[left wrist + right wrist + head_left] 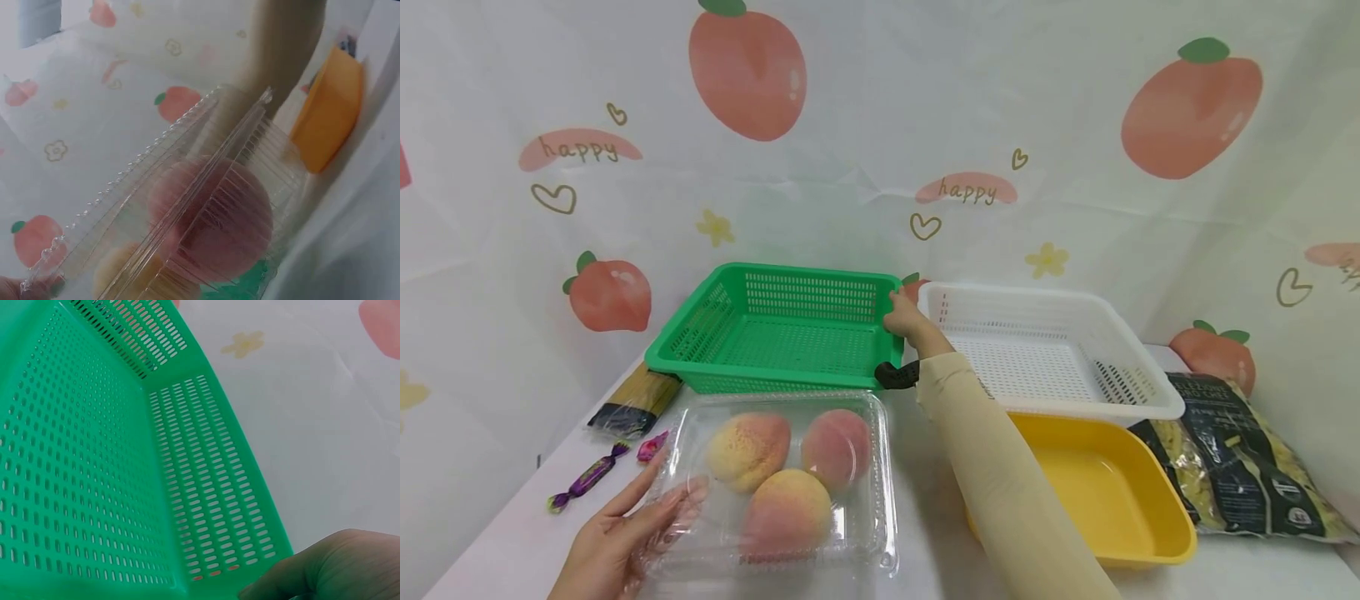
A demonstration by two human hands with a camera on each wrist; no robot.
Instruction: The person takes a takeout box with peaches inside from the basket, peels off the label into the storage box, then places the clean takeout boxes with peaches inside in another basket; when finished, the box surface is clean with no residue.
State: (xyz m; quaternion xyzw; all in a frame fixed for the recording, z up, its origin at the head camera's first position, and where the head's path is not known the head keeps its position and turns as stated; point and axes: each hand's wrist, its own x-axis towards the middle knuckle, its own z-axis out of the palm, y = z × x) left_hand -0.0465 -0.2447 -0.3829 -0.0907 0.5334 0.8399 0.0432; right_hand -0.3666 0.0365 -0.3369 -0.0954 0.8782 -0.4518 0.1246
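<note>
My left hand (613, 537) grips the left side of a clear plastic clamshell box (696, 425), its fingers seen through the plastic. Inside lie three peaches (786, 512), yellow and pink. In the left wrist view the lidded box (144, 187) fills the middle, with a pink peach (219, 219) behind its ribbed wall. Reaching forward, my right hand (910, 321) holds the right rim of a green slotted basket (700, 367) near its back corner. The right wrist view shows the thumb of that hand (344, 569) on the basket's rim (250, 462); the basket has nothing in it.
Right of the green basket stands a white basket (1157, 408), with a yellow tub (1097, 492) before it. A pasta bag (1232, 467) lies far right. At left are a packet of noodles (636, 400), a purple wrapped candy (589, 479) and a pink candy (651, 447).
</note>
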